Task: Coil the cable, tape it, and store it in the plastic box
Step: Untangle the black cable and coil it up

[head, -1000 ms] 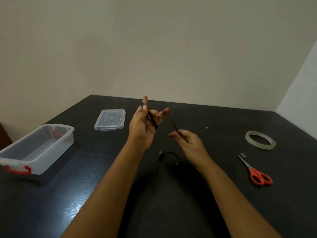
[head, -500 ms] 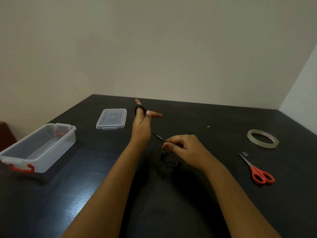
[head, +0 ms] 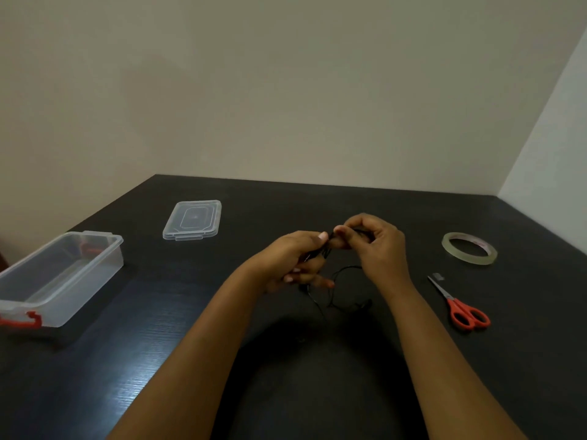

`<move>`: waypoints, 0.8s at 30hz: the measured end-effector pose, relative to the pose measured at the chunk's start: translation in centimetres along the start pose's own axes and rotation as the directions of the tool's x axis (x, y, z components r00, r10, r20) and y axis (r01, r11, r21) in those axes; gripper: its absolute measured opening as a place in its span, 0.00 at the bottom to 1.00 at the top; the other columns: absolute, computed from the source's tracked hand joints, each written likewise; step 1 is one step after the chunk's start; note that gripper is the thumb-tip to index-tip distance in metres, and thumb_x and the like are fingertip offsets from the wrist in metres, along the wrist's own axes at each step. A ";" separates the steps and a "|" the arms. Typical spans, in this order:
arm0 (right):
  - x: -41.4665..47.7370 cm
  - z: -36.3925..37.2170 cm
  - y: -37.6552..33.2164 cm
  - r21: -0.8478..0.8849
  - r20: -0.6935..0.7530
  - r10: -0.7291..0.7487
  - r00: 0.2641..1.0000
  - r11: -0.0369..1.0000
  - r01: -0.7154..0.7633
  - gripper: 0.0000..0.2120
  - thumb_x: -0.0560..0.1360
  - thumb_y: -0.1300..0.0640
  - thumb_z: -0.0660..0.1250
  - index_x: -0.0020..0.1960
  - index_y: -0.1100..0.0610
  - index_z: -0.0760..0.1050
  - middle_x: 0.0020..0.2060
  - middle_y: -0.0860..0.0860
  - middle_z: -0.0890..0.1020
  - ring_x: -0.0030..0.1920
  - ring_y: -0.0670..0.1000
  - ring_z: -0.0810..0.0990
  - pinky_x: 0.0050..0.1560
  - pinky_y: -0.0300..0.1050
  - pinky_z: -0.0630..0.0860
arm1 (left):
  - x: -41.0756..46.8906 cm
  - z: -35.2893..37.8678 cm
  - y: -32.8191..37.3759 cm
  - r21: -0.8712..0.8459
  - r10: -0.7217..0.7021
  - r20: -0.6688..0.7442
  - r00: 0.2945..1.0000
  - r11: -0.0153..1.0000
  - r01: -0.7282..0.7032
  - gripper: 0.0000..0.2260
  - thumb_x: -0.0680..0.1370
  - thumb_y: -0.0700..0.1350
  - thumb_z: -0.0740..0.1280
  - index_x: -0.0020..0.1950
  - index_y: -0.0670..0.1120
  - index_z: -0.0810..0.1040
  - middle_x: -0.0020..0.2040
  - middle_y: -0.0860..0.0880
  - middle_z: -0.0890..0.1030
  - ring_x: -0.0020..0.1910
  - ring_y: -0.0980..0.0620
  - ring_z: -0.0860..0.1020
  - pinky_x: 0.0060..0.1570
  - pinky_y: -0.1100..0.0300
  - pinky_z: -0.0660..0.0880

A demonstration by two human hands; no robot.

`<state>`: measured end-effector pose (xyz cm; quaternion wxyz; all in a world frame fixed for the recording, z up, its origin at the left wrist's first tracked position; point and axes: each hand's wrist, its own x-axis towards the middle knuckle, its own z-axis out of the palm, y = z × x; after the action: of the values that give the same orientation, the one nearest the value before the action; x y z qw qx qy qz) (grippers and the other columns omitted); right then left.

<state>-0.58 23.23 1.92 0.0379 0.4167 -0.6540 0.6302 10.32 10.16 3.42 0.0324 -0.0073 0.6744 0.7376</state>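
A thin black cable (head: 338, 285) is partly wound around the fingers of my left hand (head: 293, 258), and its loose end trails in loops on the dark table below. My right hand (head: 376, 241) pinches the cable just beside the left fingertips, and the two hands touch over the table's middle. The clear plastic box (head: 60, 277) with red latches stands open at the left. Its clear lid (head: 193, 220) lies flat behind it. A roll of clear tape (head: 469, 248) lies at the right.
Orange-handled scissors (head: 460, 304) lie on the right, in front of the tape, with a small scrap by their tip. The dark table (head: 158, 360) meets beige walls at the back and right.
My left hand has dropped from upright to level and curled round the coil. My right hand rose up to meet it, carrying the cable over the left fingers.
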 end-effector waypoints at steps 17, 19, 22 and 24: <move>-1.3 4.7 0.9 -0.116 0.289 0.159 0.944 0.985 -0.131 0.15 0.81 0.54 0.59 0.36 0.44 0.74 0.24 0.40 0.75 0.25 0.40 0.72 0.29 0.35 0.66 | 1.6 -0.7 0.3 -0.445 0.360 -0.503 0.786 0.672 -0.592 0.18 0.82 0.47 0.51 0.68 0.43 0.70 0.23 0.50 0.70 0.29 0.52 0.75 0.47 0.55 0.77; -1.5 5.3 0.7 -0.195 0.361 0.166 0.918 0.976 -0.100 0.14 0.81 0.54 0.59 0.37 0.45 0.73 0.26 0.40 0.75 0.27 0.38 0.73 0.30 0.34 0.66 | 1.6 -1.7 0.3 -0.365 0.385 -0.585 0.714 0.661 -0.655 0.18 0.83 0.45 0.50 0.71 0.43 0.67 0.23 0.50 0.70 0.31 0.51 0.76 0.44 0.56 0.80; -1.4 4.8 0.5 -0.269 0.395 0.164 0.904 0.962 -0.057 0.11 0.80 0.54 0.60 0.41 0.50 0.76 0.32 0.45 0.77 0.32 0.40 0.74 0.33 0.33 0.67 | 1.7 -2.9 -0.2 -0.058 0.443 -0.626 0.642 0.795 -0.604 0.19 0.83 0.43 0.50 0.75 0.46 0.60 0.26 0.50 0.75 0.33 0.52 0.79 0.48 0.55 0.80; -1.2 4.2 0.3 -0.301 0.412 0.146 0.899 0.954 -0.017 0.10 0.79 0.53 0.61 0.41 0.51 0.77 0.31 0.45 0.76 0.31 0.40 0.73 0.32 0.32 0.67 | 1.6 -3.2 -0.7 0.339 0.516 -0.602 0.610 0.856 -0.390 0.19 0.83 0.42 0.51 0.75 0.47 0.59 0.35 0.47 0.81 0.41 0.52 0.82 0.51 0.61 0.78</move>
<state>2.04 20.19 0.18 -0.0732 0.5070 -0.7484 0.4213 8.68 7.11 2.38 -0.4015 -0.0996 0.6800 0.6054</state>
